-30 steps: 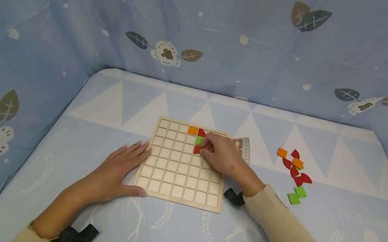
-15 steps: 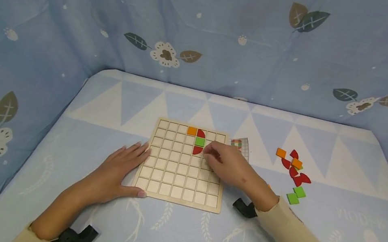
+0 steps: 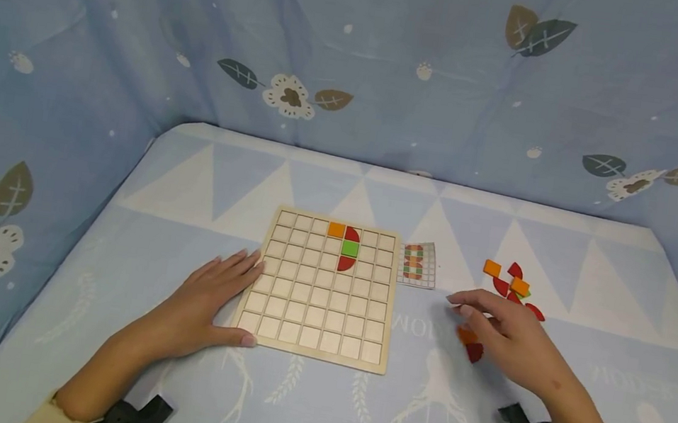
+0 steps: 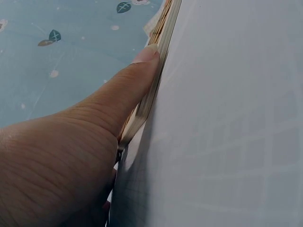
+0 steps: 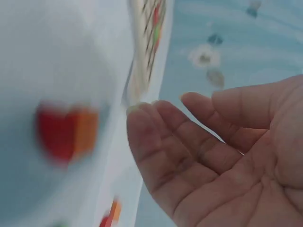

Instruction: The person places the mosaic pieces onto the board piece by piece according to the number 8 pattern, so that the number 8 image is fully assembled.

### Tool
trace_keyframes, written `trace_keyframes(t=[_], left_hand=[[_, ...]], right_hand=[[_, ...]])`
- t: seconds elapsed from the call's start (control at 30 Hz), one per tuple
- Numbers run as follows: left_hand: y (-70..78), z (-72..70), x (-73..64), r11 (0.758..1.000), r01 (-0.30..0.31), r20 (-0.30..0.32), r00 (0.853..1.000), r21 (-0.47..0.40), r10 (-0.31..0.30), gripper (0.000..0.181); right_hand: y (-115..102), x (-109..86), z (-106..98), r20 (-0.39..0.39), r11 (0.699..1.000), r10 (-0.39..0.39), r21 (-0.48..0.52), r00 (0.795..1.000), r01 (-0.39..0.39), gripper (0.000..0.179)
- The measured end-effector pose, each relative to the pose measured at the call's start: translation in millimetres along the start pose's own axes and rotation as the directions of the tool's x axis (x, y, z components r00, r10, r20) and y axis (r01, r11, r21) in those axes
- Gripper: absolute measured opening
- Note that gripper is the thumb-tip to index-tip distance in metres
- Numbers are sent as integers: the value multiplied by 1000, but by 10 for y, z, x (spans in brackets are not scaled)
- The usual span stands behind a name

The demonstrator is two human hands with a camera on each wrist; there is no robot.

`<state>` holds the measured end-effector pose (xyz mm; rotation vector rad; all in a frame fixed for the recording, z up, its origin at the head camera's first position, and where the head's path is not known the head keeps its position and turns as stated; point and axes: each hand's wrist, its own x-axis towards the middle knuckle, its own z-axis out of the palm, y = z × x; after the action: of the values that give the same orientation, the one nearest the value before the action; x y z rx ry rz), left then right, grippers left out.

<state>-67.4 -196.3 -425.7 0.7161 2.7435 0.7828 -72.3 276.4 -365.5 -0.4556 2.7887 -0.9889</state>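
A wooden grid board (image 3: 302, 292) lies flat on the table. In its upper cells sit an orange square (image 3: 336, 230), a green square (image 3: 350, 249), and two red quarter-circles, one (image 3: 352, 234) above the green and one (image 3: 345, 264) below it. My left hand (image 3: 198, 304) rests against the board's left side, fingers extended; its thumb (image 4: 128, 87) touches the board's edge in the left wrist view. To the board's right, my right hand (image 3: 512, 338) hovers, fingers loosely bent and holding nothing. Below its fingers lie an orange piece (image 3: 466, 335) and a red piece (image 3: 475, 352).
A small pattern card (image 3: 418, 265) lies against the board's right edge. Farther right is a loose group of pieces, including an orange square (image 3: 492, 268) and a red quarter-circle (image 3: 515, 270); my right hand covers part of it. A patterned cloth wall (image 3: 396, 69) rises behind the table.
My right hand has left the board and moved right, over the loose pieces. The lower red quarter-circle stays in its cell, now fully seen. The left hand has stayed still.
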Motion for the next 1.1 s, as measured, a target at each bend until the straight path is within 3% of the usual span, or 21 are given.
trace_keyframes(t=[0.17, 0.4, 0.57, 0.77, 1.1], left_hand=[[3, 6, -4, 1000, -2, 0, 1000, -2, 2, 110], [4, 9, -24, 1000, 1, 2, 1000, -6, -1, 109], [3, 6, -26, 1000, -1, 4, 1000, -9, 1, 109], [-5, 5, -30, 1000, 5, -1, 1000, -1, -5, 110], [14, -5, -11, 1000, -5, -3, 1000, -1, 5, 109]], right_hand=[[221, -222, -104, -33, 990, 73, -122, 997, -77, 24], [406, -414, -152, -136, 974, 89, -196, 987, -115, 37], [527, -435, -147, -86, 939, 220, -252, 972, -235, 46], [586, -406, -96, -76, 944, 209, -245, 975, -222, 43], [575, -383, -74, -74, 919, 299, -244, 951, -308, 35]])
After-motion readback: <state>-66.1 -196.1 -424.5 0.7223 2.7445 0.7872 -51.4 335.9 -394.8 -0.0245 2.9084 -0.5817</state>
